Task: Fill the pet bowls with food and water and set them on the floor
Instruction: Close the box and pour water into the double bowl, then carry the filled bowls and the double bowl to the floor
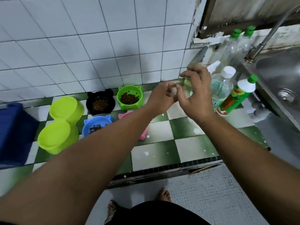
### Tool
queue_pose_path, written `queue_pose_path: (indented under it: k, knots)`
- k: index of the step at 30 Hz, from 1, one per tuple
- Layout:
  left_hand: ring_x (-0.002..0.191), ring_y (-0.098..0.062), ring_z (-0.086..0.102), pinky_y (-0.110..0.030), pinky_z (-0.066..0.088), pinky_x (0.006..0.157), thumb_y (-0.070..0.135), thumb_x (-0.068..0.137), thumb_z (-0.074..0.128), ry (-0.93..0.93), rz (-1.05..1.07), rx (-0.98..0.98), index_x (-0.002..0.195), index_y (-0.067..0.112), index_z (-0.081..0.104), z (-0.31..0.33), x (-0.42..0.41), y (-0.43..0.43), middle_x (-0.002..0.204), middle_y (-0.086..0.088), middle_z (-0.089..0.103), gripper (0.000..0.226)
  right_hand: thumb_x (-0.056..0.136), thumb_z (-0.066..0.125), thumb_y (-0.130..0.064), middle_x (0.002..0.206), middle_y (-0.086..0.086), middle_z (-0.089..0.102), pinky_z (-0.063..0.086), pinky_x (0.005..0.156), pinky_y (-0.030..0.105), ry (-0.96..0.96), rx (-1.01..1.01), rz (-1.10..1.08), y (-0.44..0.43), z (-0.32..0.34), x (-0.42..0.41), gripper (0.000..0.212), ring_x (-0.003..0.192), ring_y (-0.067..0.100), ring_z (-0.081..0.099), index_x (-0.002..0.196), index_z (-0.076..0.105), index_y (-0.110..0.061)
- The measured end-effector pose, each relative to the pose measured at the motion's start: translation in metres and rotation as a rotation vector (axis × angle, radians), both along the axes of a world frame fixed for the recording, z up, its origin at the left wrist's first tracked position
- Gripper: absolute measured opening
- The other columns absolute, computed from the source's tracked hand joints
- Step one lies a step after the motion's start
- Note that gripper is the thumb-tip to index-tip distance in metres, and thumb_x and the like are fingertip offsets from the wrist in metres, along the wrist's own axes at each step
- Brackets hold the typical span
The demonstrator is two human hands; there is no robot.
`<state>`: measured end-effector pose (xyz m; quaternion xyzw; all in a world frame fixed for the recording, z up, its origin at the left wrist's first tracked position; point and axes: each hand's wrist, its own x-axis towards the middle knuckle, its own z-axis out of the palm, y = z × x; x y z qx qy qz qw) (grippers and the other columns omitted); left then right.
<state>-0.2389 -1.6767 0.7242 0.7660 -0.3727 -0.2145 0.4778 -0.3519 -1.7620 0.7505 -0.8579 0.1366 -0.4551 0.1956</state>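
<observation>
Both hands meet over the far right of the checkered surface [162,153]. My right hand [197,93] has its grip spread around a clear bottle [188,86], probably steadying it. My left hand [162,99] pinches something small at its top, maybe the cap; too blurry. The green bowl [129,97], black bowl [100,101] and blue bowl [95,125] sit left with kibble, so water's likely next.

No wording can be read: the green squeeze bottle [235,98] by the sink carries a red-and-yellow label (its lettering blurred past reading), and the clear bottle [220,88] beside it shows only a few illegible blue letters.
</observation>
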Motion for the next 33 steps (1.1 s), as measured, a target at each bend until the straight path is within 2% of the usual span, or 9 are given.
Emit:
queue_pose_path:
  k: [3,6,11,14,18,21,27,32,33]
  knots:
    - [0.075,-0.013,0.061,-0.034,0.055,0.075,0.025,0.08,0.077,0.063,0.126,-0.001,0.098,0.021,0.066,-0.005,0.011,0.023,0.085,0.003,0.065,0.022,0.083,0.066,-0.011,0.117,0.015,0.053,0.043,0.101,0.031,0.058,0.088,0.104,0.011,-0.01,0.016,0.028,0.114,0.024,0.051,0.11,0.063,-0.003]
    - [0.084,-0.016,0.065,-0.031,0.054,0.075,0.026,0.089,0.076,0.027,0.223,0.06,0.115,0.017,0.066,-0.012,0.025,0.047,0.098,-0.002,0.067,0.029,0.082,0.065,-0.013,0.115,0.01,0.052,0.048,0.093,0.037,0.108,0.17,0.187,0.021,-0.019,0.032,0.031,0.11,0.021,0.053,0.112,0.061,-0.006]
    - [0.085,-0.015,0.066,-0.031,0.055,0.076,0.031,0.09,0.072,0.025,0.351,0.066,0.113,0.021,0.066,-0.014,0.038,0.079,0.094,-0.002,0.069,0.026,0.083,0.066,-0.016,0.112,0.0,0.05,0.053,0.085,0.038,0.169,0.231,0.27,0.038,-0.03,0.058,0.029,0.104,0.014,0.052,0.112,0.06,-0.011]
    - [0.091,-0.013,0.066,-0.024,0.053,0.077,0.029,0.091,0.072,0.011,0.399,0.09,0.114,0.019,0.067,-0.015,0.041,0.094,0.099,-0.002,0.07,0.025,0.084,0.067,-0.016,0.112,0.002,0.052,0.054,0.08,0.034,0.189,0.251,0.307,0.046,-0.034,0.067,0.029,0.102,0.012,0.053,0.111,0.061,-0.011]
    - [0.092,-0.012,0.067,-0.029,0.055,0.085,0.029,0.09,0.072,-0.021,0.437,0.106,0.112,0.019,0.069,-0.017,0.046,0.107,0.098,0.003,0.071,0.024,0.084,0.069,-0.015,0.113,0.004,0.053,0.055,0.08,0.033,0.201,0.276,0.323,0.053,-0.039,0.07,0.029,0.101,0.01,0.053,0.112,0.061,-0.013]
    - [0.092,-0.012,0.066,-0.027,0.053,0.085,0.027,0.091,0.072,-0.02,0.455,0.079,0.111,0.018,0.07,-0.017,0.048,0.12,0.097,0.002,0.071,0.023,0.085,0.07,-0.017,0.115,0.004,0.054,0.055,0.08,0.031,0.232,0.312,0.313,0.061,-0.04,0.072,0.031,0.1,0.011,0.054,0.114,0.06,-0.015]
    - [0.078,-0.012,0.062,-0.03,0.054,0.076,0.023,0.09,0.072,0.032,0.557,0.05,0.103,0.022,0.069,-0.03,0.055,0.165,0.084,0.005,0.065,0.013,0.086,0.069,-0.022,0.115,0.0,0.055,0.055,0.077,0.032,0.293,0.407,0.291,0.082,-0.049,0.075,0.033,0.102,0.014,0.056,0.116,0.057,-0.017]
    - [0.067,-0.009,0.057,-0.012,0.044,0.049,0.019,0.094,0.068,0.07,0.684,0.091,0.104,0.016,0.068,-0.042,0.06,0.222,0.081,0.004,0.061,0.011,0.088,0.069,-0.018,0.106,-0.001,0.063,0.056,0.078,0.032,0.381,0.604,0.238,0.108,-0.066,0.077,0.023,0.094,0.015,0.062,0.109,0.06,-0.017]
    - [0.068,-0.01,0.058,-0.013,0.045,0.052,0.018,0.094,0.068,0.073,0.703,0.109,0.103,0.016,0.068,-0.046,0.06,0.234,0.082,0.002,0.062,0.01,0.089,0.068,-0.016,0.1,-0.001,0.064,0.056,0.078,0.031,0.39,0.664,0.208,0.112,-0.07,0.077,0.019,0.09,0.015,0.063,0.106,0.061,-0.016]
